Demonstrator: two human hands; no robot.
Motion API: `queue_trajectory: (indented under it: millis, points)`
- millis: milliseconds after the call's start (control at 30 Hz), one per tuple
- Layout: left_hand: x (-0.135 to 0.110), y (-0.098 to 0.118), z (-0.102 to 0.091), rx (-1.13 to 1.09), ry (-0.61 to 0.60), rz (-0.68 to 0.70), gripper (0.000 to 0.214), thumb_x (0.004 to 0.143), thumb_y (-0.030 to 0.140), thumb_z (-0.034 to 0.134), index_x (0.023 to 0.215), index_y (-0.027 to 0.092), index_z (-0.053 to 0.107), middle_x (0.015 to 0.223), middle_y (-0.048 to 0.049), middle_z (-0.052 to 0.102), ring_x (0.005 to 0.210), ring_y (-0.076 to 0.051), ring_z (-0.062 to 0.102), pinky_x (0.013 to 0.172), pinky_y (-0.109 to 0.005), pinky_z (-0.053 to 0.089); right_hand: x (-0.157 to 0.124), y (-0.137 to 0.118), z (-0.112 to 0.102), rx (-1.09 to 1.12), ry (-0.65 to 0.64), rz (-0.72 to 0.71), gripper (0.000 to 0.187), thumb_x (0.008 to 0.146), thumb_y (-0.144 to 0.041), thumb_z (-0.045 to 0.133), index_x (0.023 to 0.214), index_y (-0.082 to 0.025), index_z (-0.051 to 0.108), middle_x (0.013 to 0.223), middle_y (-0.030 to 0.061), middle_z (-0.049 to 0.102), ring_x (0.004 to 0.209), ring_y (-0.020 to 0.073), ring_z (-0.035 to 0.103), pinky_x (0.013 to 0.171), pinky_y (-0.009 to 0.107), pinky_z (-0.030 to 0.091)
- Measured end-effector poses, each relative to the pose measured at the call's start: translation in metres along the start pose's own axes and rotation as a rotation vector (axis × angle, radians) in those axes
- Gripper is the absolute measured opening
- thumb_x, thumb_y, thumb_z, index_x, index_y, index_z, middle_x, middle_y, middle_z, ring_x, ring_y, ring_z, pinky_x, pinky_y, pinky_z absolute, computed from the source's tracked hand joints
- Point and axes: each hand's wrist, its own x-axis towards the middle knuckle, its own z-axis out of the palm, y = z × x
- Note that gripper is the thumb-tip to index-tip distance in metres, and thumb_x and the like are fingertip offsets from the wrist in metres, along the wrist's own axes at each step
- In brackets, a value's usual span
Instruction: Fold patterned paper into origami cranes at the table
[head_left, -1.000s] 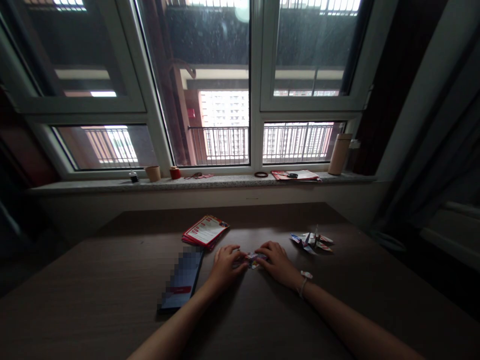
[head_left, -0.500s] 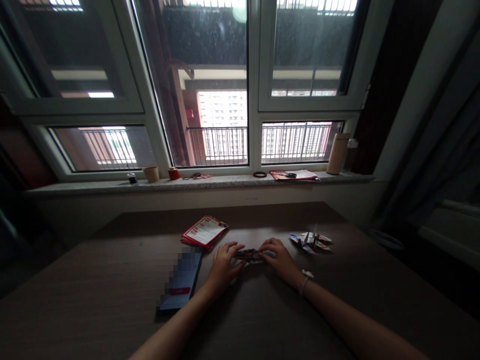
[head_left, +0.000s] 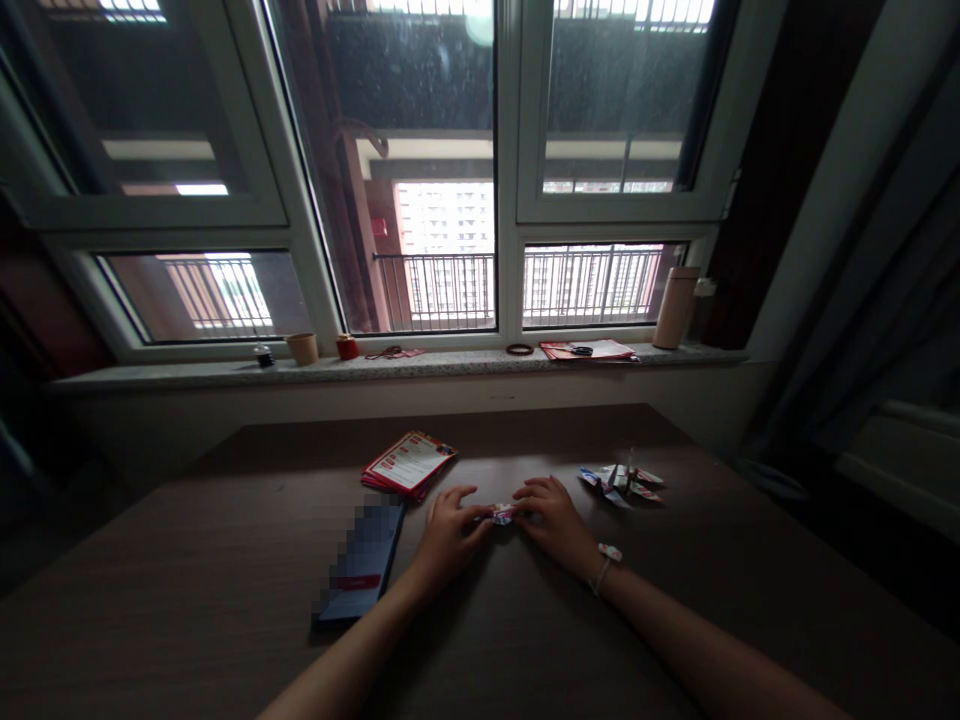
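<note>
Between my two hands is a small folded piece of printed paper (head_left: 502, 514), its pale patterned side showing. My left hand (head_left: 452, 530) pinches its left end between thumb and fingers. At the right end, my right hand (head_left: 551, 520) grips it with its fingertips, the thumb partly hidden. Several folded paper figures (head_left: 621, 482) stand to the right of my right hand. Beyond my left hand lies a stack of red-bordered printed sheets (head_left: 411, 462), and a phone (head_left: 364, 565) with a partly pixelated screen lies left of my left forearm.
The brown table (head_left: 225, 540) runs up to the wall under a window. On the stone sill (head_left: 450, 362) stand a paper cup (head_left: 302, 348), a red jar (head_left: 347, 346), a dark ring (head_left: 519, 349), scissors (head_left: 581, 350) on red papers and a tan flask (head_left: 675, 308).
The folded paper has turned from its dark printed face to a lighter patterned one and looks smaller. My fingers have shifted to its two ends; my left thumb has moved up onto it.
</note>
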Motion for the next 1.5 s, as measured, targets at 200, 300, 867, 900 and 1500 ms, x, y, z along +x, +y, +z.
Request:
queue_trajectory:
  millis: [200,300,867,900,1500]
  points:
    - [0.000,-0.002,0.004,0.057,-0.042,-0.041,0.019,0.079,0.029,0.068,0.096,0.031,0.077,0.130,-0.0066,0.060,0.127,-0.029,0.046,0.108,-0.048,0.034,-0.001,-0.004,0.001,-0.003,-0.052,0.019,0.011,0.086,-0.029,0.061,0.088,-0.027,0.072,0.102,-0.0002,0.072,0.116,0.0227,0.053,0.112,0.051,0.015]
    - [0.000,-0.002,0.006,0.088,-0.065,-0.064,0.019,0.079,0.031,0.068,0.097,0.032,0.077,0.131,-0.0056,0.060,0.129,-0.031,0.043,0.109,-0.051,0.032,-0.001,-0.005,0.001,-0.030,-0.061,0.025,0.013,0.087,-0.031,0.060,0.086,-0.026,0.072,0.102,0.0008,0.072,0.118,0.0235,0.052,0.112,0.050,0.016]
    - [0.000,-0.003,0.006,0.095,-0.056,-0.056,0.019,0.081,0.038,0.067,0.096,0.032,0.076,0.127,-0.0051,0.062,0.127,-0.030,0.045,0.109,-0.050,0.031,-0.003,-0.011,0.002,-0.180,-0.093,-0.123,0.016,0.088,-0.026,0.063,0.099,-0.034,0.071,0.100,-0.0011,0.071,0.125,0.0237,0.047,0.116,0.056,0.006]
    - [0.001,-0.002,0.005,0.093,-0.059,-0.058,0.019,0.081,0.038,0.067,0.096,0.032,0.076,0.127,-0.0054,0.062,0.127,-0.030,0.045,0.109,-0.050,0.031,-0.003,-0.012,0.001,-0.198,-0.098,-0.130,0.015,0.088,-0.026,0.062,0.098,-0.032,0.071,0.098,-0.0004,0.071,0.124,0.0239,0.047,0.116,0.056,0.005]
    - [0.005,0.006,0.000,0.100,-0.128,-0.125,0.020,0.083,0.046,0.062,0.087,0.032,0.076,0.133,-0.0032,0.059,0.128,-0.029,0.045,0.110,-0.052,0.026,0.003,-0.004,0.006,0.057,-0.094,0.142,0.012,0.085,-0.034,0.065,0.083,-0.026,0.073,0.099,0.0017,0.068,0.122,0.0246,0.047,0.113,0.050,0.011]
